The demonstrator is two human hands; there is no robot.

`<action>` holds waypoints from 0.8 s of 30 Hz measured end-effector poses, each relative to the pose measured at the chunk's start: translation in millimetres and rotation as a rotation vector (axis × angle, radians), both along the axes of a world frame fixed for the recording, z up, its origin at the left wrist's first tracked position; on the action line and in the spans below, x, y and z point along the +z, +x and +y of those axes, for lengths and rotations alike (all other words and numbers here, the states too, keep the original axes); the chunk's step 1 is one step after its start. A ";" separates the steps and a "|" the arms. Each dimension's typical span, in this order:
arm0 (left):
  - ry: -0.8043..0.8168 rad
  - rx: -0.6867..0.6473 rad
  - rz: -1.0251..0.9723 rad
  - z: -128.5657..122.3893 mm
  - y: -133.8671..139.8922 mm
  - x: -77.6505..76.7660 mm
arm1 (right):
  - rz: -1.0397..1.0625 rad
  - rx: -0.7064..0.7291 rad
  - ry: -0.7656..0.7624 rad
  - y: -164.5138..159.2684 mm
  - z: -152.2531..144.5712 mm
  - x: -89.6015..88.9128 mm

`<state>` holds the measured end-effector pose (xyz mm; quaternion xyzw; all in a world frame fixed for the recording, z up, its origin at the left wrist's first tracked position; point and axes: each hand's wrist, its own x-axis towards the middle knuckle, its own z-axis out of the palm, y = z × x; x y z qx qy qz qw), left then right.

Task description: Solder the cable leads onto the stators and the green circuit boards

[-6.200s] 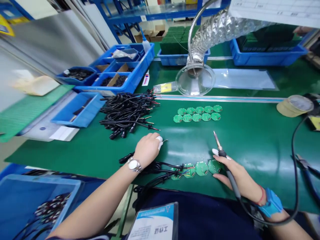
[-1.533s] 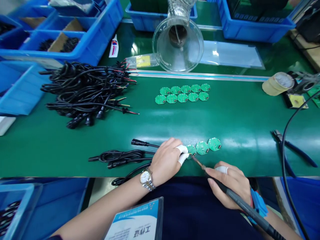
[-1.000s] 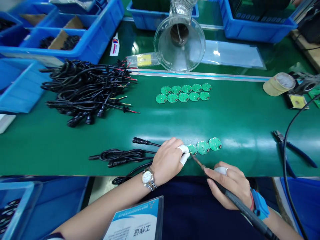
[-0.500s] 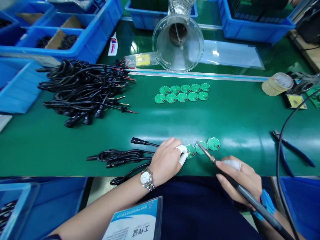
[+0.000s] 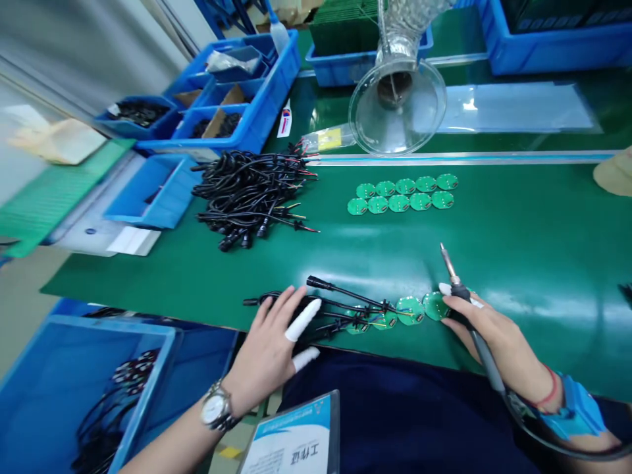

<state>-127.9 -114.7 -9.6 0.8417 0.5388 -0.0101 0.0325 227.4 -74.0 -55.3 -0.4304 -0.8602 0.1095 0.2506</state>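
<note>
We are no longer pinching wire ends: our left hand [image 5: 269, 349] is spreading its fingers wide, left of the third board [image 5: 413, 305] in the near row, lying over some cables and seemingly gripping nothing. A black cable [image 5: 353, 294] is now reaching that board with its wires resting there unheld, so we are judging them fixed, though the solder is showing too small to confirm. Our right hand [image 5: 498, 332] is wrapping round the soldering iron [image 5: 461, 293], whose tip is now pointing beyond and right of the third board. Its fingertips are also meeting the fourth board [image 5: 434, 306], just right of the third; whether they are pinching it, we are unable to tell.
</note>
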 end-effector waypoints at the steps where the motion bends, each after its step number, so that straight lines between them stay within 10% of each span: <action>1: 0.001 0.021 0.040 -2.0 -10.5 -1.5 | -0.002 -0.001 -0.003 0.5 0.3 -0.7; 13: 0.093 -0.176 0.202 62.6 -27.1 27.3 | -0.015 -0.061 0.041 -6.2 13.8 -3.3; 24: 0.031 -0.218 -0.027 52.8 -39.6 -9.5 | -0.012 -0.066 0.010 0.4 19.4 -2.1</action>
